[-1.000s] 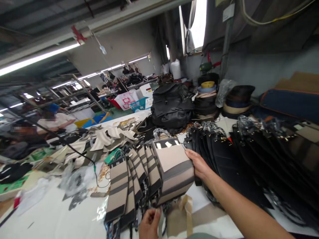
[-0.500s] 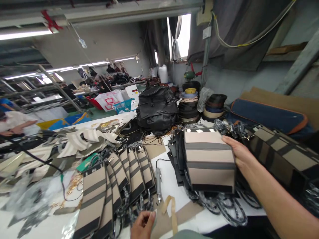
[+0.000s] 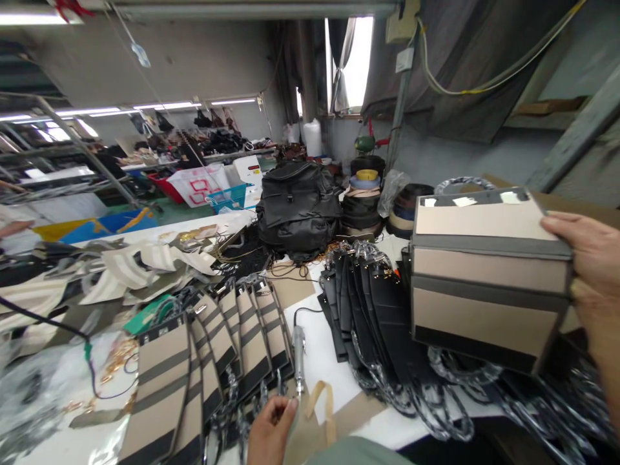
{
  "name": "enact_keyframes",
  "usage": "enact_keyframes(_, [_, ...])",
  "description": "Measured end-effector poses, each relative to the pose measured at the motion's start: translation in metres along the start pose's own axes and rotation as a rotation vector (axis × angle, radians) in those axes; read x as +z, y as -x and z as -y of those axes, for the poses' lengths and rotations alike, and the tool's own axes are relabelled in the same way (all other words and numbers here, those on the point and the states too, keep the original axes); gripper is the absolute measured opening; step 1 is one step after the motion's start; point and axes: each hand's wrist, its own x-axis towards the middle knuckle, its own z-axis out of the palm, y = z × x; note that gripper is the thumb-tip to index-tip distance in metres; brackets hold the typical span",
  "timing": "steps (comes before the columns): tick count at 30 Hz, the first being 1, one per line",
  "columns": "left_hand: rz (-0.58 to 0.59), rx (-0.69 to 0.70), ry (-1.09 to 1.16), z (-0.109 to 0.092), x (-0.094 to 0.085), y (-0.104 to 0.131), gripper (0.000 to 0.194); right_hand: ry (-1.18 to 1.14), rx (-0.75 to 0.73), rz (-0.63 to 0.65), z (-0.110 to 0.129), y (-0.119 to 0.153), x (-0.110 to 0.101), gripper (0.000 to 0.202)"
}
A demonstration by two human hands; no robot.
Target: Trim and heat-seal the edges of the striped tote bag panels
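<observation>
My right hand point(image 3: 588, 258) grips the upper right edge of a striped bag panel point(image 3: 489, 271), beige with grey bands and a black lower edge. Pale bits of tape show along its top, and plastic-wrapped handles hang by it. Below and left of this panel lies a fanned stack of black panels point(image 3: 372, 310) with wrapped handles. My left hand point(image 3: 274, 426) is low in the middle, thumb and fingers pressed together; whatever they pinch, if anything, is too small to make out. Just above it lies a grey pen-shaped electric screwdriver point(image 3: 299, 361) with a cord.
Several striped panels point(image 3: 165, 381) overlap on the left of the white table point(image 3: 317, 352). A curled tan strip point(image 3: 329, 407) lies near my left hand. Farther back are a black backpack point(image 3: 298, 210), stacked rolls of strap point(image 3: 363, 206) and loose cut pieces point(image 3: 140, 271). Another person's arm shows at far left.
My right hand has carried the striped panel up and right, off the black stack, which now shows more fully. My left hand stays low, still pinched. The view has shifted slightly.
</observation>
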Motion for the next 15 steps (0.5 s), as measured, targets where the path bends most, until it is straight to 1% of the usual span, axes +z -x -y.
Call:
enact_keyframes(2, [0.019, -0.004, 0.001, 0.002, 0.0, -0.006, 0.058, -0.009, 0.081, -0.143, 0.032, 0.007, 0.0, 0.039])
enact_keyframes(4, [0.034, -0.01, 0.001, 0.005, 0.002, -0.013, 0.056, 0.077, 0.066, -0.156, 0.054, 0.013, 0.003, 0.033])
enact_keyframes(5, [0.041, -0.012, 0.001, 0.006, 0.002, -0.016, 0.055, 0.136, 0.044, -0.146, 0.058, 0.017, 0.008, 0.029])
enact_keyframes(6, [0.048, -0.012, 0.001, 0.006, 0.003, -0.019, 0.055, 0.19, 0.01, -0.121, 0.057, 0.021, 0.015, 0.027])
enact_keyframes(7, [0.055, -0.01, 0.001, 0.007, 0.005, -0.021, 0.055, 0.235, -0.029, -0.073, 0.05, 0.027, 0.028, 0.026])
enact_keyframes(8, [0.064, -0.007, 0.001, 0.007, 0.006, -0.024, 0.055, 0.276, -0.07, -0.01, 0.036, 0.035, 0.044, 0.028])
enact_keyframes(9, [0.072, -0.007, 0.0, 0.006, 0.007, -0.026, 0.055, 0.3, -0.117, 0.066, 0.017, 0.045, 0.065, 0.033])
enact_keyframes(10, [0.082, -0.009, -0.001, 0.005, 0.008, -0.027, 0.055, 0.345, -0.124, 0.181, -0.007, 0.058, 0.09, 0.04])
enact_keyframes(11, [0.099, -0.015, -0.003, 0.003, 0.008, -0.029, 0.055, 0.428, -0.141, 0.264, -0.034, 0.073, 0.116, 0.047])
enact_keyframes(12, [0.113, -0.021, -0.003, 0.001, 0.007, -0.029, 0.056, 0.458, -0.14, 0.317, -0.063, 0.09, 0.143, 0.051])
enact_keyframes(13, [0.12, -0.029, 0.0, 0.0, 0.006, -0.03, 0.057, 0.481, -0.138, 0.374, -0.092, 0.108, 0.168, 0.051])
enact_keyframes(14, [0.115, -0.039, 0.003, -0.001, 0.004, -0.029, 0.058, 0.507, -0.133, 0.43, -0.12, 0.125, 0.188, 0.05])
enact_keyframes(15, [0.097, -0.051, 0.004, -0.001, 0.002, -0.028, 0.06, 0.531, -0.125, 0.488, -0.146, 0.141, 0.203, 0.05])
